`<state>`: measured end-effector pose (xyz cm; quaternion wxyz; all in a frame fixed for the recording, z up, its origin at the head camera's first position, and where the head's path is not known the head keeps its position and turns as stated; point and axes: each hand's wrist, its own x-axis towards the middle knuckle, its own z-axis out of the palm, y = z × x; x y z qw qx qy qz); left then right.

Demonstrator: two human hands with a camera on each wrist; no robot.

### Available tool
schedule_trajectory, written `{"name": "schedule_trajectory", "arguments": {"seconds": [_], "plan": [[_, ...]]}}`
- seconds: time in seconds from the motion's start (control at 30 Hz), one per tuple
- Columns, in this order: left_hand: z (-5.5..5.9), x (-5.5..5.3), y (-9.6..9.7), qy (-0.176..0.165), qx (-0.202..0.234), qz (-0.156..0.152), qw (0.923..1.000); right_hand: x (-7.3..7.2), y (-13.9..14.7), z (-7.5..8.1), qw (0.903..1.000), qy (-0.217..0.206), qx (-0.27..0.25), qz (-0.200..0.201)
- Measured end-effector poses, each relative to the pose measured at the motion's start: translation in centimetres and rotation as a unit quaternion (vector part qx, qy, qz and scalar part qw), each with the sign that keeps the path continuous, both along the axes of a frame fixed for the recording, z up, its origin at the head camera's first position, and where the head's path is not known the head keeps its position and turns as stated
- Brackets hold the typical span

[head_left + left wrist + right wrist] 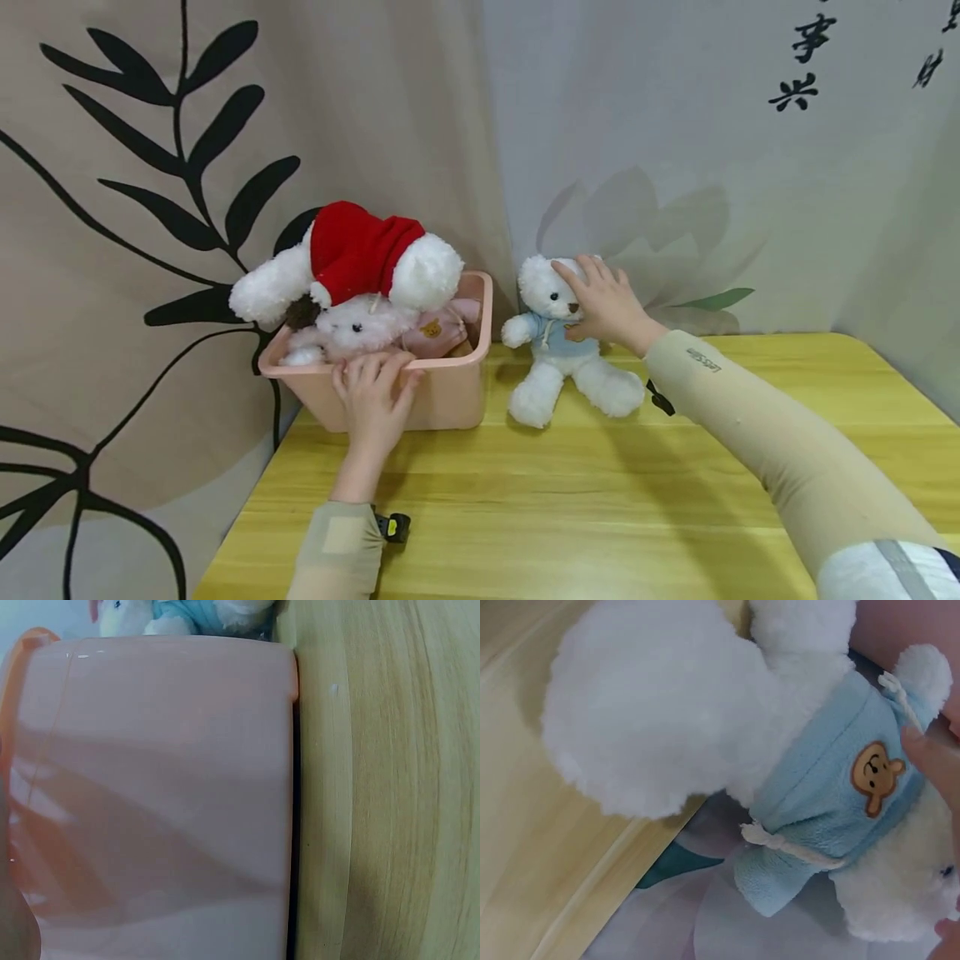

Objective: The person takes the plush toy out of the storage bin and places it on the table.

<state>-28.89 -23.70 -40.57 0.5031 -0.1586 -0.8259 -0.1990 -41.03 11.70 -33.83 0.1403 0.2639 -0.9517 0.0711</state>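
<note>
A pink plastic bin (442, 404) stands on the table at the left, filled with plush toys. My left hand (372, 400) grips its front rim, fingers over the edge and thumb outside. In the left wrist view the bin's smooth side fills most of the picture. To the right of the bin sits a white teddy bear (543, 383) in a light blue hooded top. My right hand (607, 308) holds the bear's head, fingers spread over its face and thumb by the neck, hiding one eye. The right wrist view shows a bear-face patch (877, 778) on the blue top.
A white plush toy in a red top (363, 250) lies face down over the bin, rising above the rim. Under it are a fluffy plush (367, 321) and a pink-clothed one (437, 332). Behind the wooden table (540, 508) hangs a printed curtain (405, 117).
</note>
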Motion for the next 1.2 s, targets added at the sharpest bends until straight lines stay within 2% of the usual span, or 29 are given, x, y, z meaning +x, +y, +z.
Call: {"name": "schedule_trajectory", "arguments": {"seconds": [0.2,0.37,0.53,0.7,0.8,1.0,1.2], "plan": [[0.0,0.1,0.0,-0.005,-0.003,0.003,1.0000,-1.3,0.0,-0.2,0.9993,-0.022,-0.027,0.008],[-0.1,0.1,0.5,-0.007,-0.003,-0.007,0.9999,-1.6,0.3,-0.9,0.9994,-0.021,-0.024,0.012],[-0.2,-0.2,0.4,0.004,-0.001,-0.005,1.0000,-1.1,-0.6,-1.1,0.9974,0.050,0.002,0.051],[-0.3,-0.3,0.0,0.011,-0.005,0.003,0.9999,-0.7,-1.1,-1.1,0.9794,0.177,0.030,0.093],[-0.2,-0.2,-0.1,0.010,-0.008,0.004,0.9999,-0.7,-1.0,-1.3,0.9722,0.215,0.022,0.091],[-0.1,-0.2,0.0,0.006,-0.008,0.001,1.0000,-0.7,-0.5,-2.5,0.9844,0.166,0.028,0.053],[-0.2,-0.2,-0.1,0.009,-0.005,0.001,0.9999,-0.6,-0.5,-1.6,0.9916,0.116,0.017,0.053]]}}
